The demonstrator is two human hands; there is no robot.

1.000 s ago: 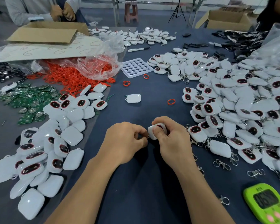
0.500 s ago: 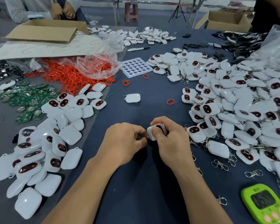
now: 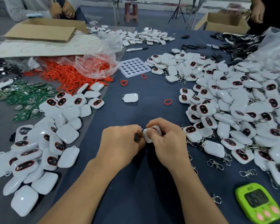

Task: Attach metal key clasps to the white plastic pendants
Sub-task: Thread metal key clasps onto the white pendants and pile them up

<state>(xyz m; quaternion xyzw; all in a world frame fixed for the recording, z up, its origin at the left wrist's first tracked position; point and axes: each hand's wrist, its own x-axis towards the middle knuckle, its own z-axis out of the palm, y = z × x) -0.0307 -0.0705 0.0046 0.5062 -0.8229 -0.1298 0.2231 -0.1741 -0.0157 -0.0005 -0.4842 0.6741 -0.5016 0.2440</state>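
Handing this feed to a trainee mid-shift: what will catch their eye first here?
The heap of glossy white plastic pendants with dark oval windows fills the right side, with a smaller pile on the left. At centre, the right hand grips one white pendant while the left hand pinches a small metal clasp at its edge. A tangle of orange-red loops spills from a clear plastic bag, upper left.

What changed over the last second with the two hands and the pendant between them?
Almost nothing. The right hand keeps its grip on the white plastic pendant, which seems turned slightly, showing more white edge. The left hand still pinches the metal key clasp at its corner. Nothing was picked up or let go. The green plastic timer and the pendant heaps lie as before.
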